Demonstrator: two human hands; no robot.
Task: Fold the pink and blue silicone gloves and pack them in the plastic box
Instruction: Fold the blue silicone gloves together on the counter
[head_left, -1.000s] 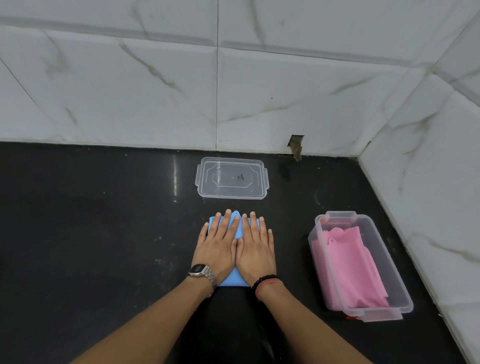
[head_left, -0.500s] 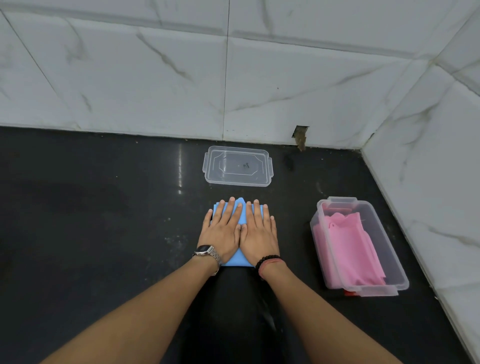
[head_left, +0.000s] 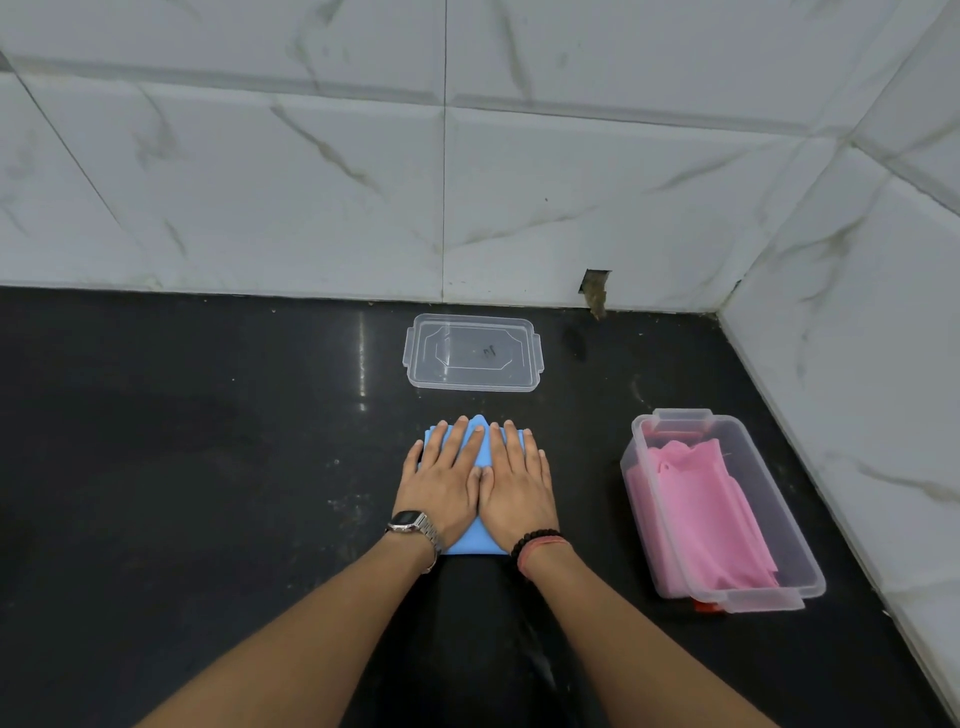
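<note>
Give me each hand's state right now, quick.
Left hand: open, fingers straight, pressing flat on the blue glove.
Right hand: open, fingers straight, pressing flat on the same glove.

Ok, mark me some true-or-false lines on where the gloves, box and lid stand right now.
1. Both hands, left hand and right hand, press flat on the folded blue silicone glove. True.
2. The pink silicone glove lies on the black floor. False: it is inside the clear plastic box.
3. The clear rectangular lid is snapped onto the box. False: it lies apart, near the wall.
4. The box sits right of the hands. True.
</note>
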